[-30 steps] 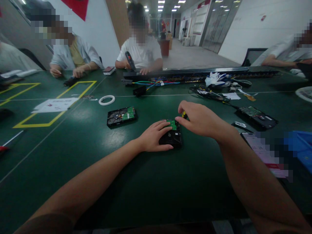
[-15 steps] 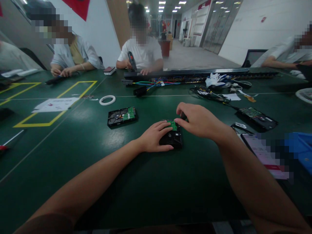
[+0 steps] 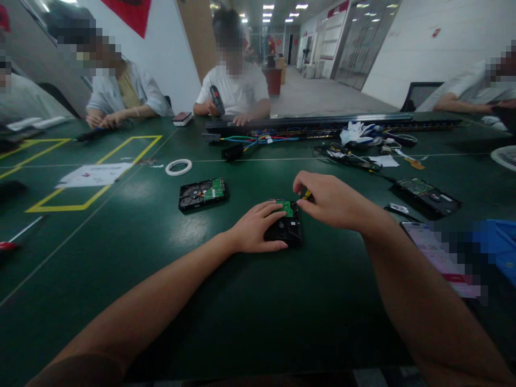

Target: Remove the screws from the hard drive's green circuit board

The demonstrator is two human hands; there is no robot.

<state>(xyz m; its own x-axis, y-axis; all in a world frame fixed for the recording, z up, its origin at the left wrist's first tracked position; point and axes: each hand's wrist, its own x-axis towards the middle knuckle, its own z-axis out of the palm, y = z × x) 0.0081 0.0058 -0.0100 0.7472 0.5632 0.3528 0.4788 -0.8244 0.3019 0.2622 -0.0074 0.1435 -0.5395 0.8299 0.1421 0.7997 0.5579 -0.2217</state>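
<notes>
On the dark green table point(image 3: 242, 317), our left hand point(image 3: 258, 228) lies over a hard drive point(image 3: 289, 232), which is just before us, near the middle of the view. Its fingers are extended and slightly apart, resting on top of the drive, partly across the green circuit board, and the thumb is stretched along the near side. Our right hand point(image 3: 332, 201) is at the drive's far right corner. Its fingers are curled and closed around a small yellow-and-black tool point(image 3: 307, 194); it is perhaps a screwdriver, but the hand hides most of it, and we cannot tell if its tip touches the drive.

To the left of this drive, well apart, we see a second hard drive point(image 3: 201, 194), with its circuit board upward. A white roll of tape point(image 3: 173, 172) lies beyond it. At our right there is a third hard drive point(image 3: 427, 198), and nearer to us a smartphone point(image 3: 437, 252). Across the table, a person point(image 3: 234, 88) holds a power screwdriver point(image 3: 216, 100) upright.
</notes>
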